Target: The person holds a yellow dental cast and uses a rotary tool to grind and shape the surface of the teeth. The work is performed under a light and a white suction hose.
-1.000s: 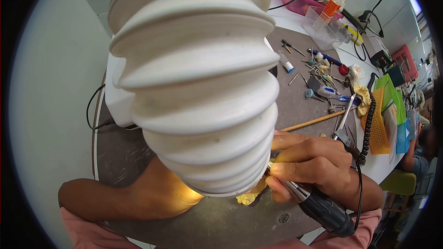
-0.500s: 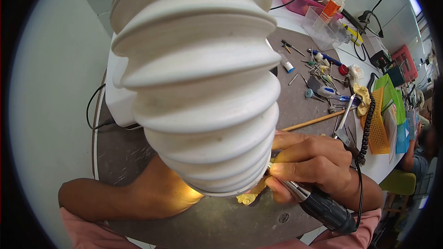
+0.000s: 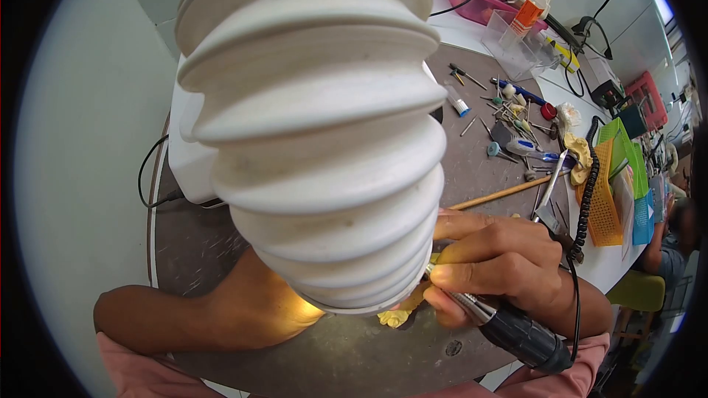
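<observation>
A black and silver rotary handpiece [image 3: 516,328] with a cord is gripped between the thumb and fingers of my right hand [image 3: 501,262], its tip pointing left under the hose. My left hand [image 3: 269,306] reaches in from the left, lit by a warm light; its fingers are hidden behind the wide white ribbed hose [image 3: 324,177]. A pale yellow piece [image 3: 394,318], like a dental cast, shows just below the hose mouth between my hands. What touches it is hidden.
Small burs and tools [image 3: 516,114] lie at the upper right of the brown mat. A wooden stick [image 3: 509,191] lies above my right hand. Farther right are a coiled black cord [image 3: 585,199], an orange basket [image 3: 603,199], a pink bowl [image 3: 472,0] and a seated person [image 3: 675,232].
</observation>
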Motion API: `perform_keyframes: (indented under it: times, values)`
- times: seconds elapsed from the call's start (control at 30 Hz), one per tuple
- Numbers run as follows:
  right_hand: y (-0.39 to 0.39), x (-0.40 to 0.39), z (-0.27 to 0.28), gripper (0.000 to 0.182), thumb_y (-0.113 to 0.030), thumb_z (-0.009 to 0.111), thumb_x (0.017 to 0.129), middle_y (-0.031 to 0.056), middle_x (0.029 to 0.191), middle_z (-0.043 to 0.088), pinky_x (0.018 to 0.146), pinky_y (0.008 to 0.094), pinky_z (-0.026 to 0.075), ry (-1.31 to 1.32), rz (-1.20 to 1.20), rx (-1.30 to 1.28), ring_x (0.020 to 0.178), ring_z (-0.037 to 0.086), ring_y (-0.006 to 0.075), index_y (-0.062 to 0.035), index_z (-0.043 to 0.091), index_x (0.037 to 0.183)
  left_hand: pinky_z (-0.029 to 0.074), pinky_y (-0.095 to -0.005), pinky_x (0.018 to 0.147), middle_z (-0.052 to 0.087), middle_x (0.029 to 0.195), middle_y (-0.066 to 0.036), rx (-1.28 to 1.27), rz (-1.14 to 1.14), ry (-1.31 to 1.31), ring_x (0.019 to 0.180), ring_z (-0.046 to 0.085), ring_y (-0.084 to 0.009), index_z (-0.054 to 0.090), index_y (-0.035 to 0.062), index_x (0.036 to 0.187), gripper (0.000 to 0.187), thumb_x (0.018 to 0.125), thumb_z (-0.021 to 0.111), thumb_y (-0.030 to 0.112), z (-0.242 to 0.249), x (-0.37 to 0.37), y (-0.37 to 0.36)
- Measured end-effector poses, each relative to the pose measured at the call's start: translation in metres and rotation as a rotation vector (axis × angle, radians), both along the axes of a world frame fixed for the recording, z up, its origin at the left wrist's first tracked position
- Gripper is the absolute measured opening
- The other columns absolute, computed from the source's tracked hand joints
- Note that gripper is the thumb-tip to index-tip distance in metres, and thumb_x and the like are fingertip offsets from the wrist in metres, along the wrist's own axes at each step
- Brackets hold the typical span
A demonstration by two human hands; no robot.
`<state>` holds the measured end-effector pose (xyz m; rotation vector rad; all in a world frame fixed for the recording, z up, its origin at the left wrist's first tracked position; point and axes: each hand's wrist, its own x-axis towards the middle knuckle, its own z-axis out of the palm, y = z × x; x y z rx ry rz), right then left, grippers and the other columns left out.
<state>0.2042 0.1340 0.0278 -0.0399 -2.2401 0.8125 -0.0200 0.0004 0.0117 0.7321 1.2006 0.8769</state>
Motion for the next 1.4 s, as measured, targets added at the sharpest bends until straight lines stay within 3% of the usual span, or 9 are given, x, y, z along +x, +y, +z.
perform_keyframes:
  times: [0.9,1.0,1.07,1.17,1.3,1.4]
  values:
    - [0.004,0.000,-0.003,0.017,-0.004,0.083,0.081,0.0101,0.084,0.072,0.090,0.0475,0.065,0.000,-0.037,0.043,0.097,0.077,0.0328,-0.0025,0.073,0.094,0.051,-0.0433,0.100,0.069,0.124,-0.014,0.007,-0.009,0.044,0.116,0.064,-0.0322,0.068,0.0036,0.122,0.036,0.088,0.077,0.004,0.004,-0.001,0.002]
    - [0.002,0.000,-0.003,0.018,-0.005,0.084,0.080,0.0102,0.084,0.072,0.089,0.0471,0.065,0.001,-0.005,0.045,0.097,0.077,0.0329,-0.0027,0.073,0.094,0.052,-0.0429,0.099,0.069,0.123,-0.014,0.036,0.006,0.040,0.115,0.064,-0.0320,0.068,0.0032,0.121,0.036,0.087,0.077,0.003,0.004,0.000,0.002]
    - [0.003,0.001,-0.002,0.018,-0.006,0.085,0.080,0.0103,0.084,0.072,0.089,0.0467,0.065,-0.012,-0.019,0.012,0.097,0.078,0.0328,-0.0030,0.073,0.093,0.053,-0.0425,0.098,0.070,0.122,-0.014,0.218,-0.030,0.138,0.114,0.064,-0.0316,0.068,0.0033,0.121,0.035,0.087,0.077,0.002,-0.002,0.000,0.000]
    - [0.003,0.001,0.000,0.018,-0.006,0.086,0.080,0.0104,0.085,0.073,0.089,0.0465,0.065,-0.027,-0.004,0.027,0.096,0.078,0.0324,-0.0032,0.073,0.093,0.053,-0.0420,0.097,0.069,0.122,-0.014,0.061,0.016,0.025,0.113,0.064,-0.0310,0.068,0.0031,0.121,0.034,0.088,0.077,0.002,0.003,0.001,0.003]
    - [0.003,0.000,-0.002,0.018,-0.005,0.086,0.080,0.0106,0.085,0.073,0.089,0.0462,0.065,-0.001,-0.010,0.013,0.096,0.078,0.0322,-0.0033,0.073,0.093,0.053,-0.0418,0.097,0.069,0.123,-0.014,0.082,-0.016,0.057,0.114,0.064,-0.0306,0.068,0.0028,0.121,0.034,0.088,0.077,0.002,0.007,0.000,0.002]
    - [0.005,0.001,0.000,0.026,-0.010,0.090,0.079,0.0101,0.082,0.072,0.089,0.0507,0.064,-0.046,0.003,0.061,0.092,0.078,0.0348,-0.0044,0.069,0.095,0.053,-0.0417,0.097,0.068,0.125,-0.014,0.113,0.011,0.063,0.114,0.063,-0.0308,0.067,0.0027,0.121,0.035,0.088,0.077,0.002,0.006,0.001,0.002]
